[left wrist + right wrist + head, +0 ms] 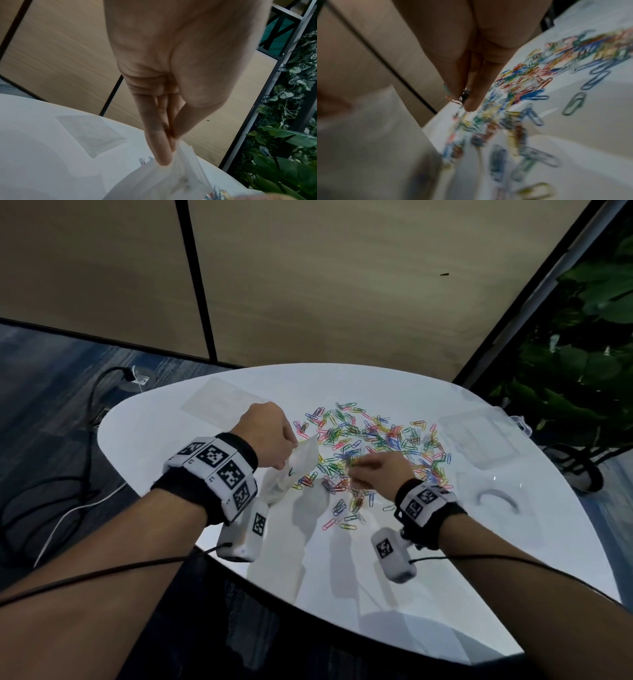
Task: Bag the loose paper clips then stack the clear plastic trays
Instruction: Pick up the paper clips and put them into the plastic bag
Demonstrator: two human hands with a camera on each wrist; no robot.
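The left hand [265, 433] is held just above the table [178, 433], its thumb and fingers [163, 152] pressed together on the upper edge of a translucent plastic bag [298, 467], which hangs down to the table beneath the wrist. What lies inside the bag cannot be made out. At 3 o'clock from it, the right hand [380, 469] is lowered into the near side of the pile, its thumb and fingers [473, 102] closed on a few paper clips [455, 100]. The loose paper clips [373, 440], in many colours, are spread over the middle of the white rounded table, with some scattered towards 6 o'clock. A clear plastic tray [478, 436] is seen at 3 o'clock of the pile, near the table edge, and a flat clear packet [222, 402] at 11 o'clock; both look bare, though glare hinders certainty. Beyond the table, beige wall panels [308, 285] with dark joints are seen at 12 o'clock, blue carpet [44, 378] with cables at 9 o'clock, and green plants [582, 354] at 3 o'clock.
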